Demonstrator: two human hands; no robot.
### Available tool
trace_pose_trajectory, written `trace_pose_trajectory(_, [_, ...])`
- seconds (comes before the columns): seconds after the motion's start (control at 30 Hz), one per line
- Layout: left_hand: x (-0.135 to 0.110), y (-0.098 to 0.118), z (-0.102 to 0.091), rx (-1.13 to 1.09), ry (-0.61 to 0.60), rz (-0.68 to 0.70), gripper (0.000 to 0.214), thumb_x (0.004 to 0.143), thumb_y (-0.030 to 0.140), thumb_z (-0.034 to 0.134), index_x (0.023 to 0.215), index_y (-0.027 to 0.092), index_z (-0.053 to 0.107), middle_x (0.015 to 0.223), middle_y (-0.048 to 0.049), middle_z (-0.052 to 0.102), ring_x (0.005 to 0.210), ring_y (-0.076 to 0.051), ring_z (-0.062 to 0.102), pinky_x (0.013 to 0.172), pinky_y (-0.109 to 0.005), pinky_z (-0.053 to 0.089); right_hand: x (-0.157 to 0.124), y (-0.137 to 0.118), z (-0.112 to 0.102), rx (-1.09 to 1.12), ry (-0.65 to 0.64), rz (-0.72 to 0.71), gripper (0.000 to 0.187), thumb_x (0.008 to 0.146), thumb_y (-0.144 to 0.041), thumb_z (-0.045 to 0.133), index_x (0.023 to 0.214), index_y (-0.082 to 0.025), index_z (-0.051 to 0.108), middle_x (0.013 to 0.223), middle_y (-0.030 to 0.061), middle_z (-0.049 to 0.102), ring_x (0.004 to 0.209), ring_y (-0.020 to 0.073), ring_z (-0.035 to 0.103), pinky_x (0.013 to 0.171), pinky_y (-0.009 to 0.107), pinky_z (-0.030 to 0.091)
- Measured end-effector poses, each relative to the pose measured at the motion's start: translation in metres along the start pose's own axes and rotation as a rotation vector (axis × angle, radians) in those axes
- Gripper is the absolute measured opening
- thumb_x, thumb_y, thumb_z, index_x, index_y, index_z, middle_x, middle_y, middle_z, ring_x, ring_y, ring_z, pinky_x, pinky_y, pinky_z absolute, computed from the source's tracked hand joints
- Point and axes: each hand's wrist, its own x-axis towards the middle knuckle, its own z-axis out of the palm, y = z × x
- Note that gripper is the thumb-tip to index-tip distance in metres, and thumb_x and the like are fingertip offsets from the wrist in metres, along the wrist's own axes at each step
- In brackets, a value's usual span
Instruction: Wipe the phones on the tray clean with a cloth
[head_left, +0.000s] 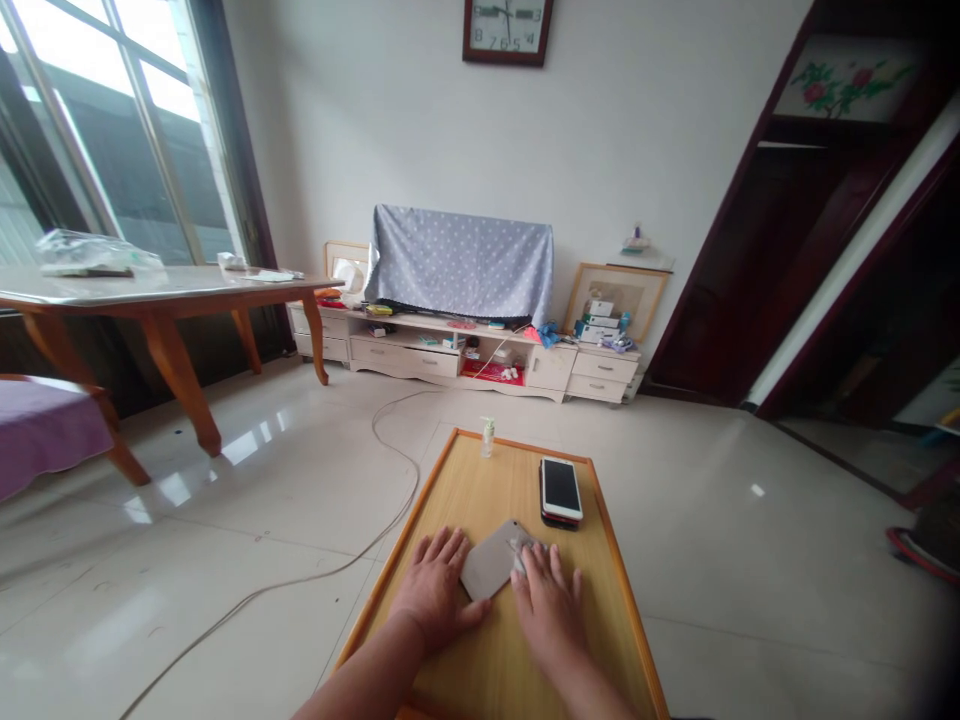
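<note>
A grey smartphone point(491, 566) lies back up and slanted on the small wooden table, its camera at the far corner. My left hand point(436, 592) rests along the phone's left side, fingers stretched out and thumb by its near edge. Under the fingers of my right hand point(551, 602) is a small crumpled grey cloth point(519, 553), pressed against the phone's right part; the fingers hide some of it. Farther back, a white phone point(561, 485) with a dark screen sits on top of a darker one. A small clear pump bottle point(487, 440) stands upright near the far left corner.
The narrow wooden table point(480, 490) has a raised orange-brown rim. A cable point(322, 576) runs across the tiled floor on the left. Beyond stand a low white cabinet point(401, 356), a cloth-covered object point(465, 262) and a larger dining table point(187, 285).
</note>
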Motion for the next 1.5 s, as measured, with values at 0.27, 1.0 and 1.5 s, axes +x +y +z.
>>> trace_pose_trajectory(0.27, [0.003,-0.001,0.004,0.004,-0.003,0.006,0.095,0.075,0.071,0.059,0.153,0.022,0.038,0.164,-0.0067,0.028,0.154,-0.034,0.016,0.126,-0.053,0.01,-0.031,-0.01,0.0,0.065,-0.063,-0.155,0.052,0.105,-0.046,0.023,0.151,-0.033,0.043,0.155,0.0014,0.043,0.151,0.0289,0.024,0.12,0.063,0.008])
trace_pose_trajectory(1.0, [0.005,-0.004,0.009,-0.002,0.024,0.019,0.095,0.076,0.074,0.057,0.154,0.023,0.037,0.163,-0.0077,0.031,0.153,-0.034,0.017,0.126,-0.052,0.01,0.032,-0.024,-0.009,0.07,-0.077,-0.139,0.05,0.106,-0.04,0.02,0.146,-0.03,0.05,0.154,0.0039,0.046,0.149,0.0262,0.027,0.119,0.063,0.001])
trace_pose_trajectory(1.5, [0.006,-0.005,0.009,0.002,0.018,0.015,0.095,0.077,0.075,0.054,0.154,0.022,0.038,0.163,-0.0066,0.029,0.153,-0.034,0.017,0.126,-0.053,0.011,-0.006,-0.014,-0.003,0.054,-0.065,-0.196,0.049,0.105,-0.044,0.024,0.148,-0.036,0.046,0.155,0.0014,0.045,0.15,0.0278,0.026,0.12,0.064,0.006])
